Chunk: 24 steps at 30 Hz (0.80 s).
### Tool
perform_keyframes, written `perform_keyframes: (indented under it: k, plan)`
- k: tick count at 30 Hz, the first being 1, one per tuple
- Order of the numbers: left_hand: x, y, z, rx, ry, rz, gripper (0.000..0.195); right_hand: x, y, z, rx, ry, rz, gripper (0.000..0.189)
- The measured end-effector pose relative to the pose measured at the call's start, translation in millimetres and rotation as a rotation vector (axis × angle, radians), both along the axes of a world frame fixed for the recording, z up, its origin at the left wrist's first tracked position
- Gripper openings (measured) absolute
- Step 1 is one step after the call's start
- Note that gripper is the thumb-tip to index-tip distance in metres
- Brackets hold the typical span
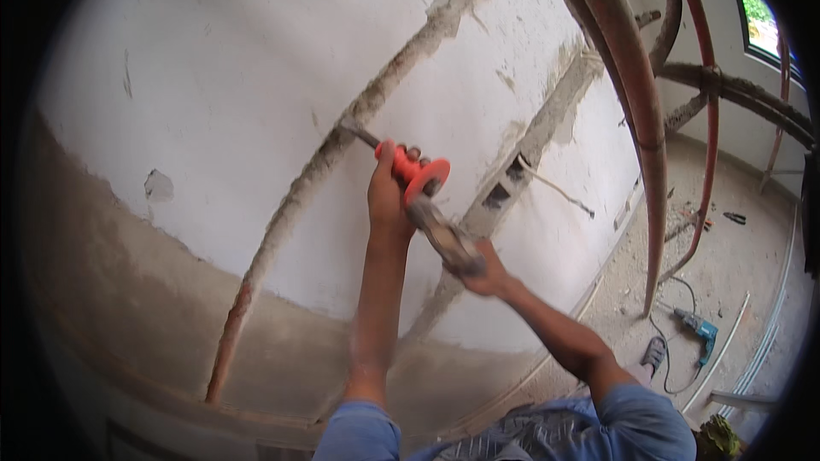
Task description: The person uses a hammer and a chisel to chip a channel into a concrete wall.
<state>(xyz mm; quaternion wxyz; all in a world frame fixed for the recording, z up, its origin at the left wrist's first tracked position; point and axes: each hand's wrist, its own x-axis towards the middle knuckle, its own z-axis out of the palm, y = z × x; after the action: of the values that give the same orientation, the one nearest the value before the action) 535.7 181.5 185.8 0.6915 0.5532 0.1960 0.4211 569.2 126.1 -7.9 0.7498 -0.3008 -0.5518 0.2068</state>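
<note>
My left hand (389, 195) grips a cold chisel by its red hand guard (410, 166). The chisel's steel blade (360, 133) slants up to the left, its tip at a rough chase (307, 179) cut into the white plastered wall (256, 109). In my right hand (490, 274) is a hammer (442, 230), blurred, at the chisel's struck end; the exact contact is hard to make out. Right of the chisel runs a second, mortar-filled channel (551, 118) with two recessed electrical boxes (496, 196). A cable (557, 189) sticks out from the upper box.
Rusty scaffold tubes (640, 96) stand close on the right, with cross tubes (737, 86) behind. On the dusty floor (631, 269) lie a teal corded power drill (701, 333), pliers (735, 218), a white pipe (717, 352) and thin conduits (762, 339). A sandalled foot (654, 355) shows nearby.
</note>
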Motion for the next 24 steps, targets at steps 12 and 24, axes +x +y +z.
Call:
perform_keyframes:
  k: [12, 24]
  plan:
    - [-20.0, -4.2, 17.9, -0.143, -0.066, -0.041, 0.023, 19.1, -35.8, 32.2, 0.006, -0.188, 0.022, 0.017]
    - [-9.5, -2.2, 34.7, -0.183, -0.103, -0.099, 0.023, 42.5, -10.8, 27.6, -0.106, 0.02, 0.299, 0.027]
